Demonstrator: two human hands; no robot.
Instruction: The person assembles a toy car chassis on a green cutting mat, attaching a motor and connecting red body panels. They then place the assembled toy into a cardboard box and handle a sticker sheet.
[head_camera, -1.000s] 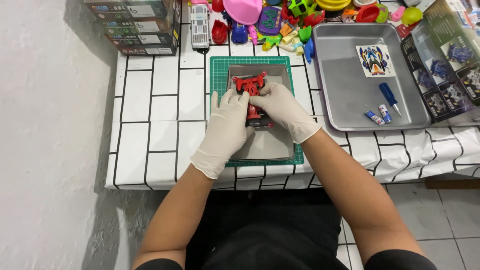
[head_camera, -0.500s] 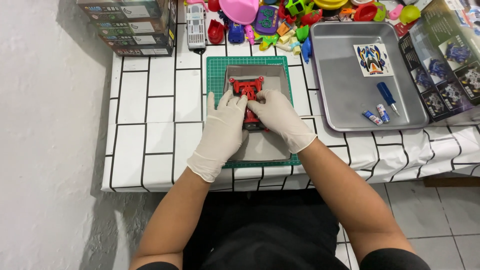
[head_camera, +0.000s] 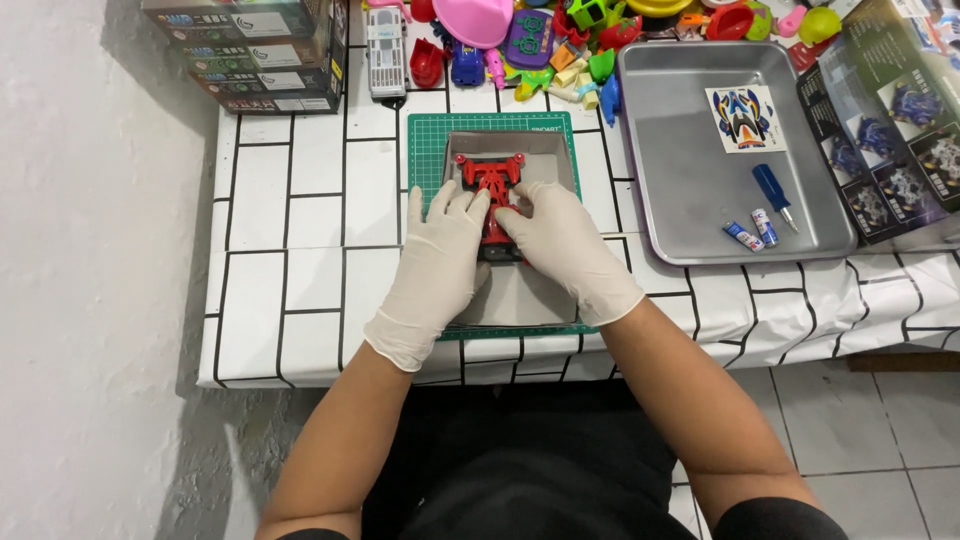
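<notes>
White tiling lined in black covers the table (head_camera: 300, 200), which carries everything in view. Along its far edge stand stacked model-kit boxes (head_camera: 250, 50) at the left corner and a jumble of bright plastic toys (head_camera: 560, 40) toward the middle. Near the right edge sits a steel tray (head_camera: 690, 200) holding a sticker sheet (head_camera: 745, 118), a blue-handled screwdriver (head_camera: 773, 192) and two small batteries (head_camera: 752, 232); a dark printed kit box (head_camera: 890, 130) overlaps the right corner. At the table's middle, close to the near edge, a green cutting mat (head_camera: 425, 150) bears a shallow grey cardboard tray (head_camera: 520, 295). Inside that tray, toward its far end, lies a red toy racing-car chassis (head_camera: 492, 180). Both gloved hands meet over it: the left hand (head_camera: 440, 265) with fingers laid flat and close together along the chassis's left side, the right hand (head_camera: 565, 250) likewise, thumb and forefinger pressing on its centre. Whether either pinches a separate small part cannot be told. The work appears to be at an assembly step, seating or snapping something into the chassis; a next move would likely call for steady downward pressure while the other hand braces the car against sliding.
</notes>
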